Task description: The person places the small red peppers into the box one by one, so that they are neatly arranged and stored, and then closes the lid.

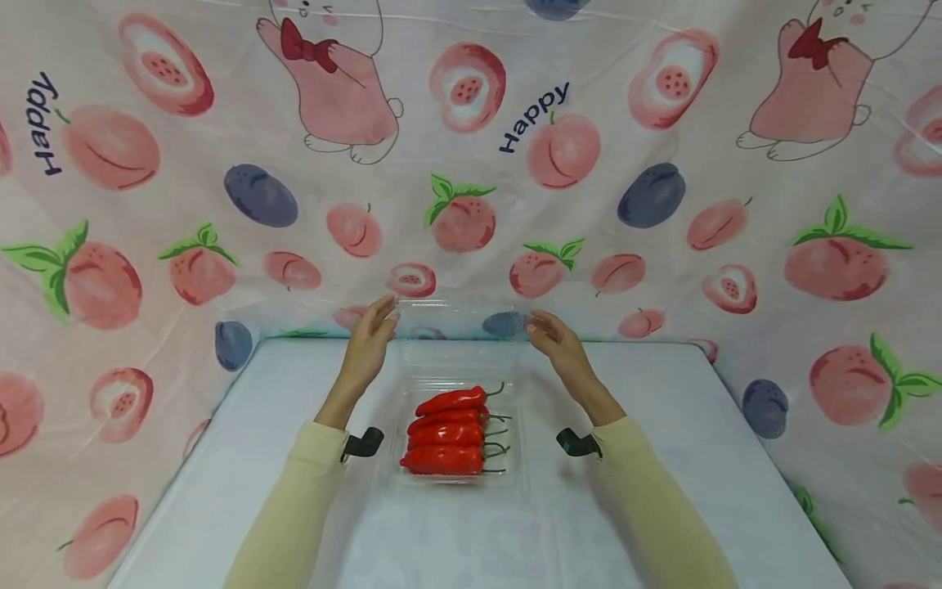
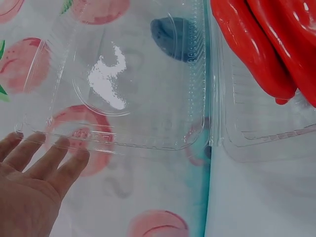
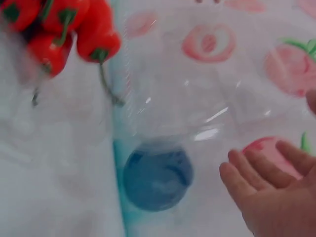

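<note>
Several red peppers (image 1: 445, 438) with green stems lie stacked in the base of a clear plastic clamshell box (image 1: 514, 402). Its hinged lid (image 1: 459, 352) stands raised at the far side, between the two hands. My left hand (image 1: 366, 345) is at the lid's left edge; in the left wrist view its spread fingertips (image 2: 60, 143) meet the lid's corner. On the other side, my right hand (image 1: 562, 353) is held beside the lid's right edge, its fingers (image 3: 247, 170) loosely extended in the right wrist view. Neither hand is curled round anything.
The box rests on a white table (image 1: 633, 507), near its far edge. Behind the table hangs a pink cloth (image 1: 589, 49) printed with fruit and cartoon animals. A dark camera mount (image 1: 364, 442) is on the left wrist, and another dark mount (image 1: 577, 442) on the right.
</note>
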Tool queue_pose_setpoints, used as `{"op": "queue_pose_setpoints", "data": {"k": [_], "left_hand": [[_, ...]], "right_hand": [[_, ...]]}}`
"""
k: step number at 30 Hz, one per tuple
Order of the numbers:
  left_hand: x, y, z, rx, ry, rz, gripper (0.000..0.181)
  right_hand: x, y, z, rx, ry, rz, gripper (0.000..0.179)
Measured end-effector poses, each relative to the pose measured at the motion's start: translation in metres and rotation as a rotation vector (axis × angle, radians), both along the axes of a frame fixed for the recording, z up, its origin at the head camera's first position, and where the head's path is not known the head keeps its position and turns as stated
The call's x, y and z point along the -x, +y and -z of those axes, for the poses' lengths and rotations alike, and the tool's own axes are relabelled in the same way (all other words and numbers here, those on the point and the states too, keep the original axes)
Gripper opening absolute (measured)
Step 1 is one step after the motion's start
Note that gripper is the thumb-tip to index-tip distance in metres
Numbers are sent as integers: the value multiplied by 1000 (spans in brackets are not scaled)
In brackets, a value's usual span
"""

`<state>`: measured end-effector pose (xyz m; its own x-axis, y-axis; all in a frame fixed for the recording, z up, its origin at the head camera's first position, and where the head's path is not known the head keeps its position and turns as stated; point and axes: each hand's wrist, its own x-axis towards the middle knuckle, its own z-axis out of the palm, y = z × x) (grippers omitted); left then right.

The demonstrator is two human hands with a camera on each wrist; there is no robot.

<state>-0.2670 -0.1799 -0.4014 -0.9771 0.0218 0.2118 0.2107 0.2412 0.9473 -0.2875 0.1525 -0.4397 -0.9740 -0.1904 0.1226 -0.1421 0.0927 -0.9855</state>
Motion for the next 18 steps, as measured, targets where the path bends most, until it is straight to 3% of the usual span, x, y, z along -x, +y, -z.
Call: {"op": "queue_pose_setpoints", "data": {"k": [3,11,18], "left_hand": [[3,-3,9,15,32,-3,49],[-8,-5,9,40,71,-7,47],[-33,-2,-10,60,78,7,44]], "right_hand": [[-4,-1,-11,-5,-3,18,57],[-12,-4,-23,-34,29,32,57],[-17,-8,-26,-47,13,29,61]]}}
